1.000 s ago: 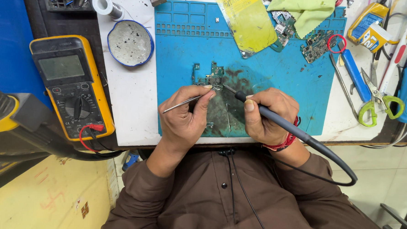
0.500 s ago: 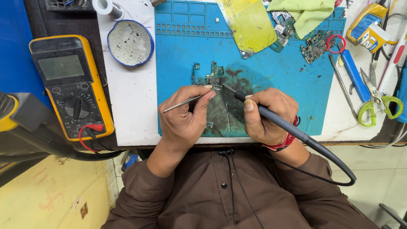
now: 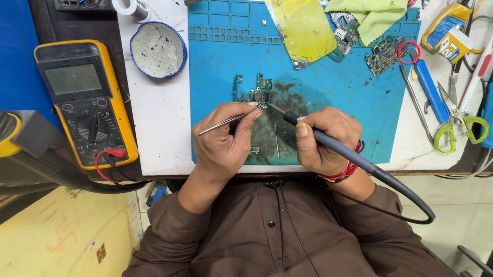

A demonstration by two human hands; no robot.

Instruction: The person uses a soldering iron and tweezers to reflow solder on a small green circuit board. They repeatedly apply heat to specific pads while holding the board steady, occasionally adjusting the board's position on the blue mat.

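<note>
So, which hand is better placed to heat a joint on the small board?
Probably the right hand: it holds the soldering iron, with its tip at the small board. The left hand holds only tweezers there.

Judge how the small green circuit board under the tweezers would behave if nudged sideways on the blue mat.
The circuit board looks thin and small, so probably light and easy to shift. The blue mat looks rubbery and may grip it somewhat. The left hand presses tweezers near it, perhaps to steady it. It looks rigid, though its exposed components seem fragile.
</note>
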